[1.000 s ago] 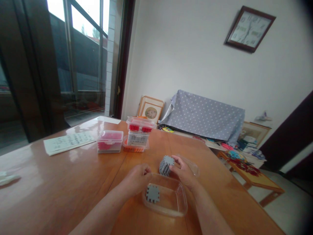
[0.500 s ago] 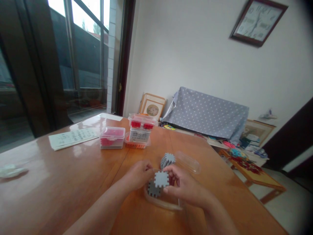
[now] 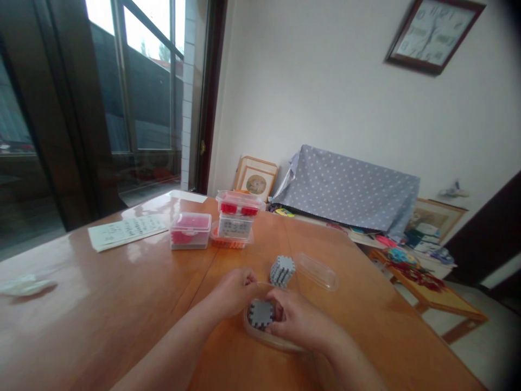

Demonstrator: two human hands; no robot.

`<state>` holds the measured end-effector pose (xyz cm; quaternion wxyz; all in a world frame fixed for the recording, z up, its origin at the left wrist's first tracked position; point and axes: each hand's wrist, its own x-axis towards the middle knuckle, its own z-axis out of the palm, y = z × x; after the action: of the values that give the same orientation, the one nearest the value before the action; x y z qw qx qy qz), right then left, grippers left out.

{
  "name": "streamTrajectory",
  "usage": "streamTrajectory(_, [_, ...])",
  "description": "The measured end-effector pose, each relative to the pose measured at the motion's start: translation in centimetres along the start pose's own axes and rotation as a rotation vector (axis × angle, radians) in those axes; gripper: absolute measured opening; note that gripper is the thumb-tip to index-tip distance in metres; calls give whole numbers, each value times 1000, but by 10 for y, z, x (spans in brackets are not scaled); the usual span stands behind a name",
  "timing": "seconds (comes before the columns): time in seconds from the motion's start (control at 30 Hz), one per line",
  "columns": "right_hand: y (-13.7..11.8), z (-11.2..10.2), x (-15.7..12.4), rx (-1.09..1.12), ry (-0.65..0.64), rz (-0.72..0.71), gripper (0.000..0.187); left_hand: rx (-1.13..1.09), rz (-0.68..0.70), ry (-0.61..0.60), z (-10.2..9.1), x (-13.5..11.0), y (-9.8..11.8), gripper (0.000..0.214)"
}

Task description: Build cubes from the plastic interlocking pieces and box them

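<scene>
Right hand [image 3: 299,319] half-closed on tile [image 3: 259,313]

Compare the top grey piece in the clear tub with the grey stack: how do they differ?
The grey piece is in the clear tub; the grey stack stands on the table. The right hand touches the grey piece; the grey stack is untouched. The grey piece is one tile; the grey stack has several layers. Both have notched edges.

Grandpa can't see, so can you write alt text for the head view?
A person's right hand touches a gray notched tile inside a clear tub, the left hand by its rim; a tile stack stands beyond on a wooden table.
</scene>
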<state>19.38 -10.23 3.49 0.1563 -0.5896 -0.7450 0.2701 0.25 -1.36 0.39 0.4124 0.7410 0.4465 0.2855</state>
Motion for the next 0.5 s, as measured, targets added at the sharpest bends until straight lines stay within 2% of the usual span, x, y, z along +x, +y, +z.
streamTrajectory(0.13, [1,-1,1,-27,-29,18,38,13,4,1,-1,-1,2,33])
streamTrajectory(0.37, [3,1,5,-91,-26,42,27,-10,17,6,2,1,-5,36])
streamTrajectory(0.5, [0,1,4,-90,-18,29,28,-6,-4,10,2,1,-5,40])
